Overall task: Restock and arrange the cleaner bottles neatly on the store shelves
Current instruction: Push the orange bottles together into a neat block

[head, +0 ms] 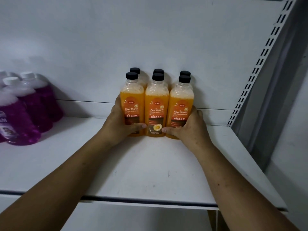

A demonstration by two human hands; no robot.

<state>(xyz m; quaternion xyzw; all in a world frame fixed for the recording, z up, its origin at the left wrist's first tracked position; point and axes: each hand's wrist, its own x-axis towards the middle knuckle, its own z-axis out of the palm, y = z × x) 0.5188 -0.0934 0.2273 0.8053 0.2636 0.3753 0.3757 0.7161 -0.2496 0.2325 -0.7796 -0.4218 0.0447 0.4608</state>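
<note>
The left hand (120, 125) and the right hand (188, 129) wrap their fingers around the outer orange bottles (155, 112), which stand in two rows near the back of the shelf (150, 172). This seems to be the squaring step. Next, I think, comes a gentle, even push.

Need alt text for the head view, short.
The left hand and right hand clasp a block of six orange bottles of floor cleaner, three across, two deep, upright on a white shelf. Purple bottles stand at far left.
</note>
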